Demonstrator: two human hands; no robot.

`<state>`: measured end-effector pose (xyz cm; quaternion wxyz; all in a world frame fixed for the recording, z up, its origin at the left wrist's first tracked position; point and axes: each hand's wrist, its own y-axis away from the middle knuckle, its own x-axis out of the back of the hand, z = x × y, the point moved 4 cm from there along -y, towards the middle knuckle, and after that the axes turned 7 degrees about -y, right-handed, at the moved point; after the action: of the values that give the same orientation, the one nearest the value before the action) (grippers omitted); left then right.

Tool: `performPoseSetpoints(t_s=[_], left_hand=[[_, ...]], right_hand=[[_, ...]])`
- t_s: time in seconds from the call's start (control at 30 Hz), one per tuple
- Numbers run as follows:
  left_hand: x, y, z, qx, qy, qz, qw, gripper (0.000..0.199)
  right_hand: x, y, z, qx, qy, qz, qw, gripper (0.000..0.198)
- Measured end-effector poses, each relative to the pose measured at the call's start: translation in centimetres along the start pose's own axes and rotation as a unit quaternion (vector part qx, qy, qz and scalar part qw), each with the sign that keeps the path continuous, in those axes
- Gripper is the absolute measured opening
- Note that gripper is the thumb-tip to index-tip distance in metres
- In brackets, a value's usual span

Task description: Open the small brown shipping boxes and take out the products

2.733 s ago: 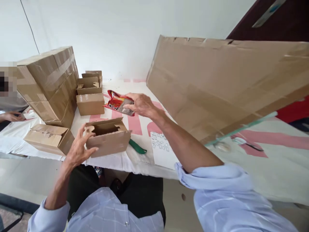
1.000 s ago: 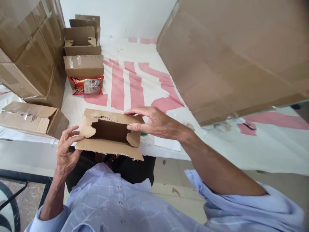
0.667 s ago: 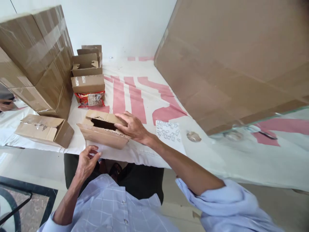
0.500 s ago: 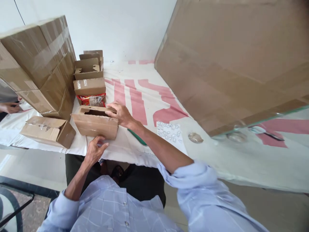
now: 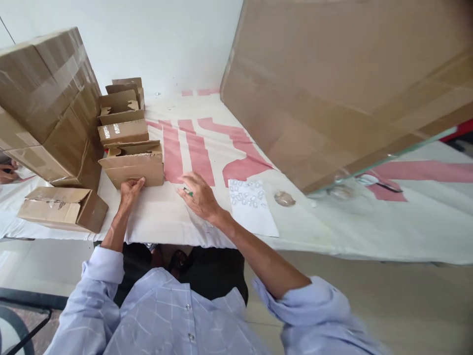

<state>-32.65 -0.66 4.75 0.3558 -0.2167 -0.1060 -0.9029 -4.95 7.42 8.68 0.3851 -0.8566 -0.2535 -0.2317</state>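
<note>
An open-topped cardboard box (image 5: 133, 168) stands at the near end of a row of boxes, its flaps raised. My left hand (image 5: 129, 195) is closed at the lower part of its front face, thumb laid against the cardboard; some fingertips are hidden. My right hand (image 5: 202, 198) is low over the white cloth, fingers bent and apart. Beneath it lies a slim green object (image 5: 188, 193), mostly covered by the hand, its kind unclear. To the right of that hand is a paper sheet (image 5: 254, 209) with small outlined shapes.
Behind the near box stand a taped box (image 5: 123, 132) and other open boxes (image 5: 118, 104). Large stacked cartons (image 5: 70, 113) rise at left, with a closed box (image 5: 62, 207) in front. A huge carton (image 5: 332, 88) fills the right. Another person's hand (image 5: 8, 172) shows far left.
The near box has moved back against the row, hiding the red packet. My right hand has left the box and come right, over the green object. My left hand now touches the box front.
</note>
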Motion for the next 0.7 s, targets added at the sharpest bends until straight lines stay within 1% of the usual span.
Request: performPoseSetpoints(t_s=[0.07,0.13,0.2,0.27,0.37,0.7], left_hand=[[-0.5,-1.0,0.1,0.011,0.005,-0.001,1.0,0.056],[-0.8,-2.0,0.3,0.023,0.011,0.004,1.0,0.058],[-0.9,-3.0,0.6,0.034,0.015,0.011,0.999,0.058],[-0.8,-4.2,0.9,0.042,0.016,0.019,0.999,0.059],[-0.6,-6.1,1.5,0.048,0.013,0.027,0.998,0.058],[0.4,-12.9,4.0,0.047,-0.019,0.038,0.998,0.054]], right_hand=[[0.5,3.8,1.7,-0.052,0.052,-0.014,0.997,0.031],[0.9,7.0,3.4,-0.097,0.096,-0.021,0.99,0.033],[1.0,9.3,4.7,-0.124,0.121,-0.022,0.985,0.036],[1.0,10.6,5.4,-0.134,0.129,-0.019,0.982,0.038],[0.8,11.4,5.6,-0.134,0.132,-0.007,0.982,0.042],[0.1,11.5,5.6,-0.11,0.147,0.031,0.983,0.04]])
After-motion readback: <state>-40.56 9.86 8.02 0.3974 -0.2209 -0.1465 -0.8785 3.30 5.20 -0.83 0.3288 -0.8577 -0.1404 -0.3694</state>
